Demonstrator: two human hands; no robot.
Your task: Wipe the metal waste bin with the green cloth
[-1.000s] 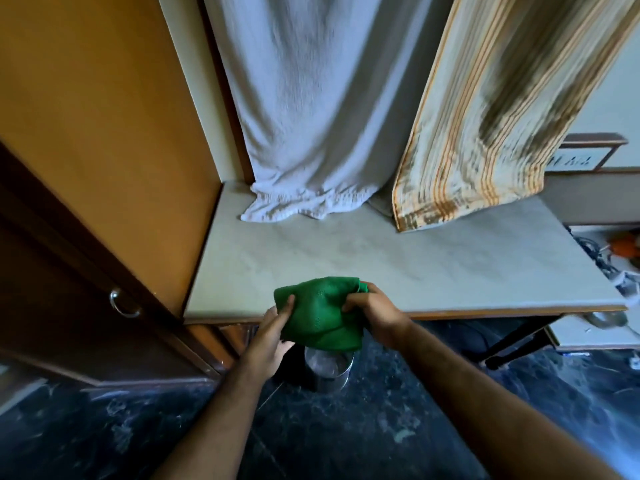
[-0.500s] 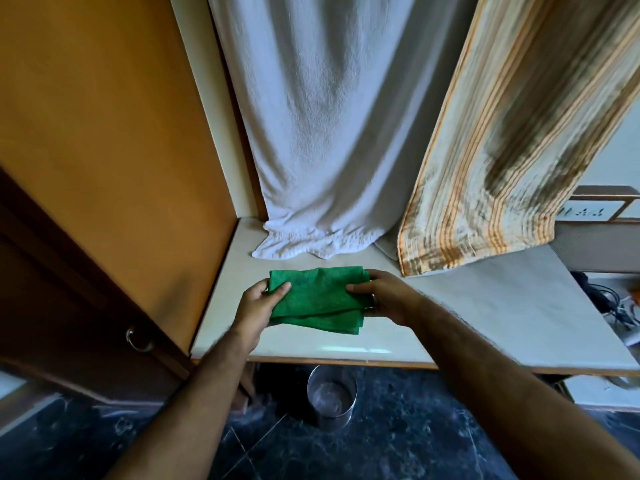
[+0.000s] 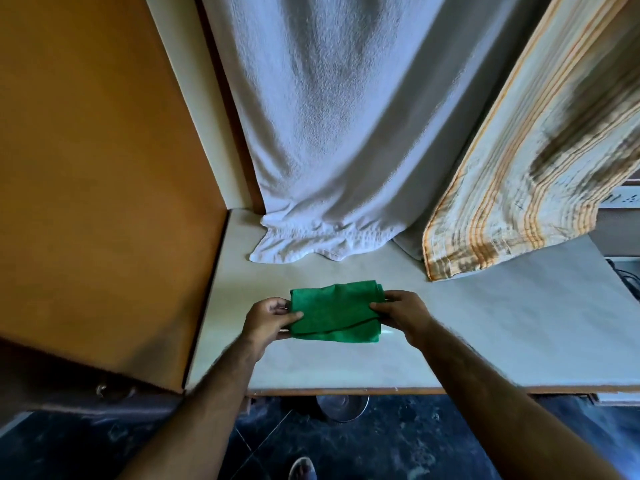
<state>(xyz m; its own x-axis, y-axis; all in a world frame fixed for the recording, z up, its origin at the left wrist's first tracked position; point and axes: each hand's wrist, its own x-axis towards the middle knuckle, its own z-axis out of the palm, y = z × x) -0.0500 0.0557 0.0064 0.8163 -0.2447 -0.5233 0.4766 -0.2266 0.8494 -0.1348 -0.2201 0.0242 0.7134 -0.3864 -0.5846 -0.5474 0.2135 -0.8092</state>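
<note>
The green cloth (image 3: 334, 313) is folded into a flat rectangle over the pale table top (image 3: 485, 323). My left hand (image 3: 268, 322) pinches its left edge and my right hand (image 3: 401, 313) pinches its right edge. Whether the cloth rests on the surface or hovers just above it, I cannot tell. The metal waste bin (image 3: 341, 407) stands on the dark floor under the table's front edge; only a sliver of its shiny rim and inside shows below the edge.
A white towel (image 3: 329, 133) and a striped orange-and-cream cloth (image 3: 526, 174) hang down onto the back of the table. An orange wooden cupboard (image 3: 97, 168) stands on the left. A foot in a sandal (image 3: 302, 468) shows on the dark marble floor (image 3: 398, 452).
Both hands carried the cloth from above the bin, past the table's front edge, up and onto the table top. The view moved forward, so the bin is now mostly hidden under the table.
</note>
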